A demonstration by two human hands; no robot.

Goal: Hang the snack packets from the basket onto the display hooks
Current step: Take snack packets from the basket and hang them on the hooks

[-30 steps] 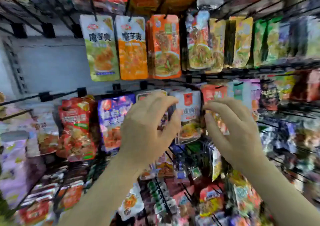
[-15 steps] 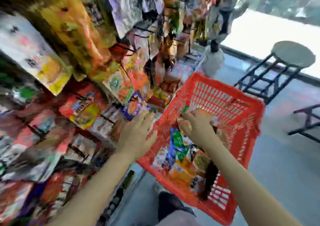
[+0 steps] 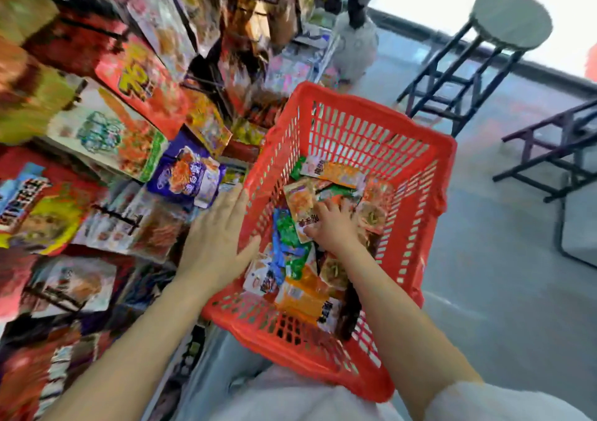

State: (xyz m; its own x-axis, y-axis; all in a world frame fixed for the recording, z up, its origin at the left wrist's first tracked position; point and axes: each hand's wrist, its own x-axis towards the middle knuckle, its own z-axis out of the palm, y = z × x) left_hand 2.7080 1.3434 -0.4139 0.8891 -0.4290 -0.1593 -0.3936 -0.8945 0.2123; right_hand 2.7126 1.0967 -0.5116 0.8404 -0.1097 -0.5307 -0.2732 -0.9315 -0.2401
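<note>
In the red basket (image 3: 355, 130), the right hand (image 3: 332, 226) pinches a light, crinkly orange-and-white snack packet (image 3: 302, 207); its top hang-hole edge looks best to hold. The left hand (image 3: 216, 239) rests flat and open on the rim.

Hanging packets (image 3: 97, 136) at left: motion-blurred, unreadable.

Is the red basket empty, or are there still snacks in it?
Not empty. The red basket still holds many snack packets, and the right hand is reaching among them.
</note>
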